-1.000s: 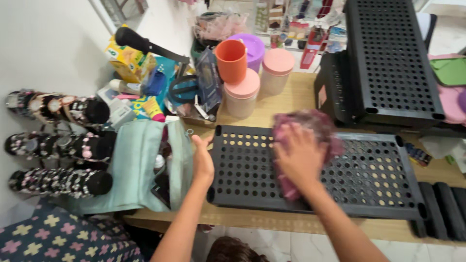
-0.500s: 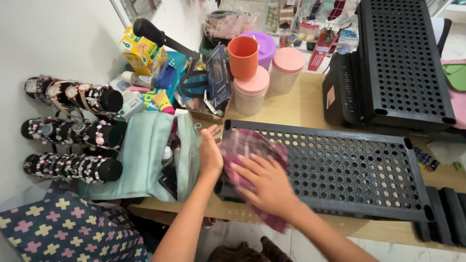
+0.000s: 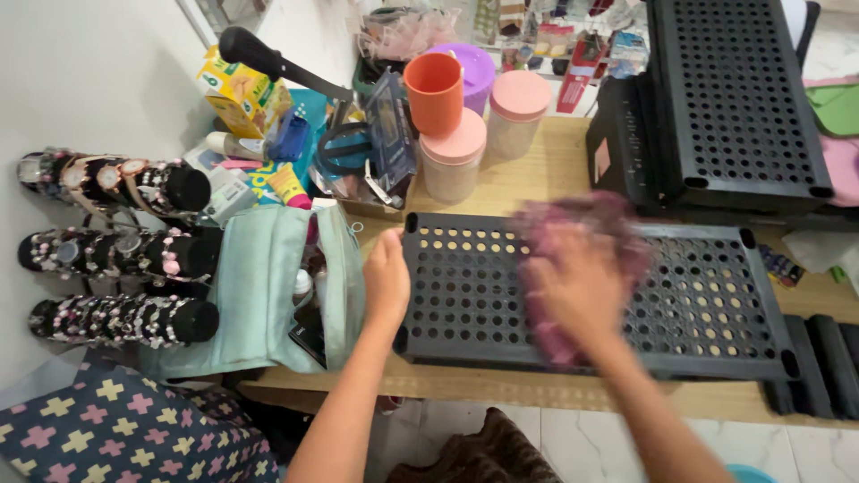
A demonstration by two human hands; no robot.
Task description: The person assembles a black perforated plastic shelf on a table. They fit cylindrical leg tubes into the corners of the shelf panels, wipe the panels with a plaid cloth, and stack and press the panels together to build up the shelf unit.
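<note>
Head view: black perforated plastic panel (image 3: 591, 295) lies flat on the wooden tabletop (image 3: 546, 170), long axis left-right across the person's front, near edge close to the tabletop's front lip. Right hand (image 3: 577, 286) is on top of the panel at about mid-length, pressed flat on a purple-pink rag (image 3: 582, 224); heavy motion blur, so cannot tell whether the fingers are spread or bunched on the cloth. Rag shows past the hand toward the panel's far edge and a little below the palm. Left hand (image 3: 386, 277) sits at the panel's left short end, fingers curled over the edge near the corner, gripping or bracing it. So left hand is at the end and right hand at the middle; the uncovered stretch of panel runs right from the right hand. Panel: rigid, matte, regular round holes, raised rim, socket holes at the corners. Rag: soft, crumpled, looks like fuzzy knit. Just left of the panel, touching or nearly touching, is an open pale-green fabric pouch (image 3: 268, 286) with small bottles inside. Behind: orange cup (image 3: 434, 89) on a pink-lidded jar (image 3: 452, 161), second pink-lidded jar (image 3: 519, 112), more black panels (image 3: 734, 98) stacked and leaning at right. Far left: bracelet rolls (image 3: 116, 250) against the wall.
</note>
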